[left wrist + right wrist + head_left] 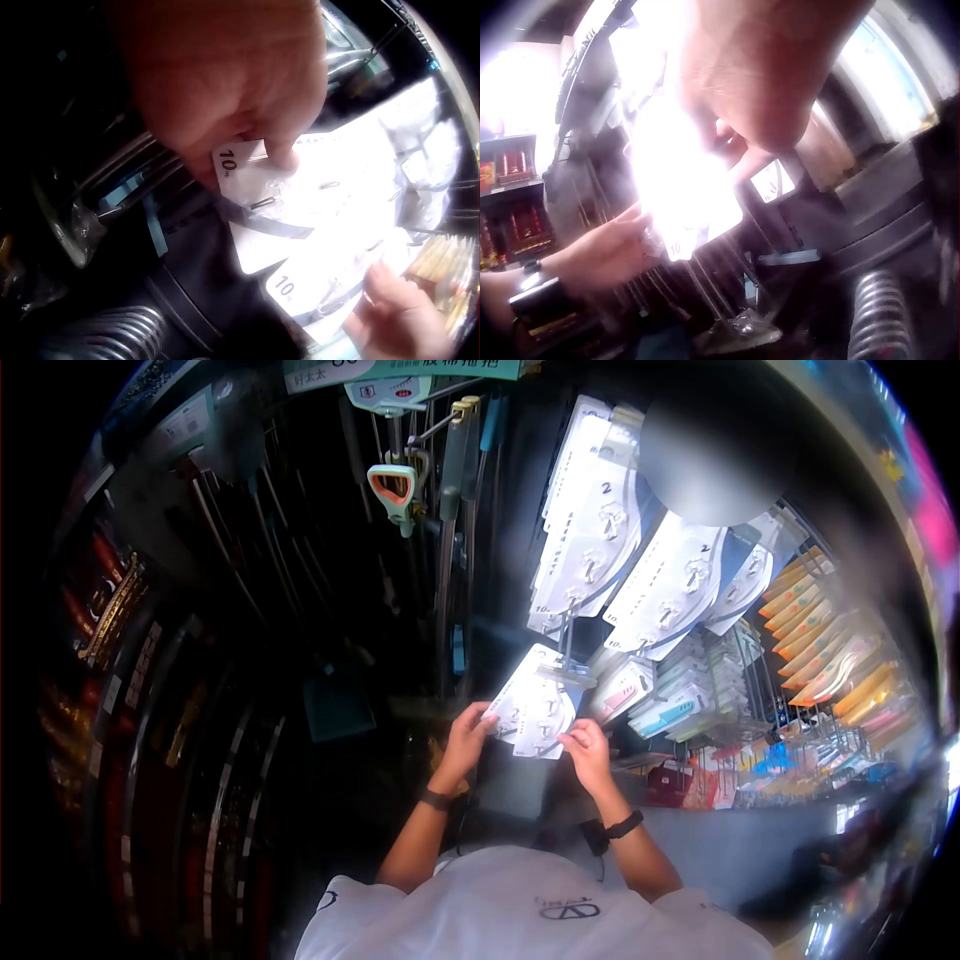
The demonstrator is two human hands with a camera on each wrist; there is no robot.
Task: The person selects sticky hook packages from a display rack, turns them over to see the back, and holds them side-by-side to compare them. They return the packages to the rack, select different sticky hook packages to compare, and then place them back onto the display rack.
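Observation:
White hook cards (537, 705), printed and holding small clear hooks, hang at the end of a metal peg in the head view. The left hand (470, 738) pinches their left edge; the right hand (586, 748) pinches the lower right corner. In the left wrist view the left hand (240, 82) has its thumb over a card (259, 236) marked 10, and the right hand (397, 315) grips a second card (300, 289) just below. Glare washes out much of the cards (697, 217) in the right wrist view, where the right hand's fingertips are partly hidden.
More white hook cards (590, 530) hang above and to the right. Packets in orange (815, 645) and teal (672, 710) line the right side. Long-handled tools, one with an orange-rimmed grip (393, 485), hang at the left. A ribbed metallic coil (880, 319) stands low in the right wrist view.

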